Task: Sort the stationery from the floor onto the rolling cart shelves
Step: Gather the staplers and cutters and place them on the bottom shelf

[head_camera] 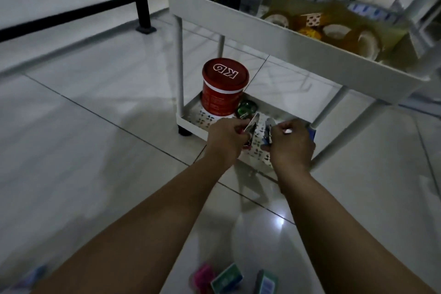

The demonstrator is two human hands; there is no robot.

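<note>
While a white rolling cart (238, 20) stands on the tiled floor, its upper shelf packed with tape rolls (338, 31), a person reaches both hands into its bottom shelf (191, 124), beside a red tub (223, 89) standing there. Over that shelf the left hand (225, 142) grips a red-handled stapler (250, 127), the right hand (292, 143) clasps a dark stapler (268, 132). Well short of the cart, small stationery boxes (226, 280) lie on the floor.
</note>
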